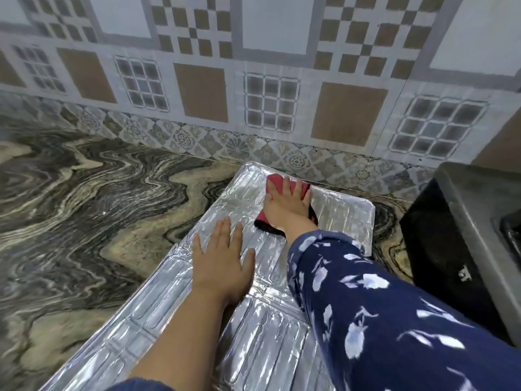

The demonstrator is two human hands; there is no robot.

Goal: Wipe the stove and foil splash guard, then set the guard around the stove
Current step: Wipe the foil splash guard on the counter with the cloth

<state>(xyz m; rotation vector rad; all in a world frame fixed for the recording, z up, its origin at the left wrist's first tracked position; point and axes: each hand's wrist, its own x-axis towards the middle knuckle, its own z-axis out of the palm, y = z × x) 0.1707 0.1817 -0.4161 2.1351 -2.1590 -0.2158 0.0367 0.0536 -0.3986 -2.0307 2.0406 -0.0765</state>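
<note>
The silver foil splash guard (pixel 344 213) lies flat on the marbled countertop, running from the near edge towards the tiled wall. My left hand (pixel 222 261) rests palm-down on its middle, fingers spread, holding nothing. My right hand (pixel 287 201) presses flat on a red and black cloth (pixel 301 187) at the guard's far end, near the wall. The dark stove (pixel 462 235) stands at the right edge, only partly in view.
The marbled countertop (pixel 98 207) stretches to the left of the guard. A patterned tiled wall (pixel 253 94) rises directly behind it. The stove's black side sits close to the guard's right edge.
</note>
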